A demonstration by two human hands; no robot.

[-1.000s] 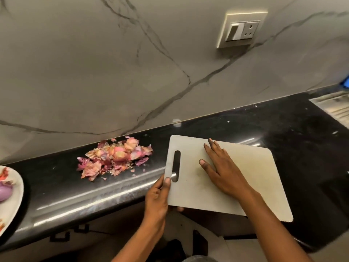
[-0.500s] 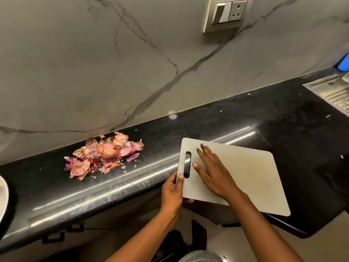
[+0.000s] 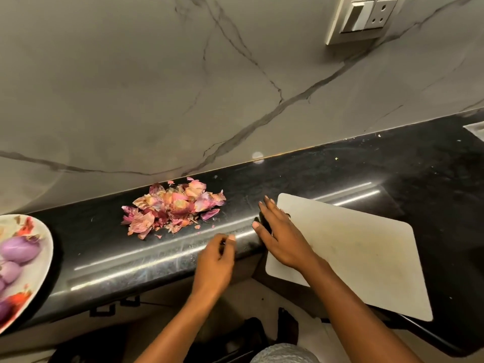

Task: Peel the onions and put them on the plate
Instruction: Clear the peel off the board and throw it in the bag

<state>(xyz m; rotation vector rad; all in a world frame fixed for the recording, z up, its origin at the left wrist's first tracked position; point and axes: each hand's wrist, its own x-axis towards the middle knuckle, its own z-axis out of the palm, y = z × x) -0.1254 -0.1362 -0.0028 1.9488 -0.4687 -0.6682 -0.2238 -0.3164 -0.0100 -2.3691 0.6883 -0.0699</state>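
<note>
Peeled purple onions (image 3: pixel 18 248) lie on a white plate (image 3: pixel 45 255) at the far left edge of the black counter. A pile of pink and brown onion skins (image 3: pixel 172 206) sits near the wall, left of centre. My right hand (image 3: pixel 280 235) rests flat, fingers spread, on the left end of a white cutting board (image 3: pixel 353 252). My left hand (image 3: pixel 216 260) hovers at the counter's front edge, just left of the board, fingers loosely curled and holding nothing. The board's lower part overhangs the counter's front edge.
The black counter (image 3: pixel 327 174) runs along a grey marbled wall with a switch and socket plate (image 3: pixel 362 18) at the upper right. A metal sink corner (image 3: pixel 475 129) shows at the far right. Small skin scraps lie near the pile.
My left hand let go of the board's left edge and moved left. My right hand slid to the board's left end. The view shifted left, bringing the plate of onions into sight.
</note>
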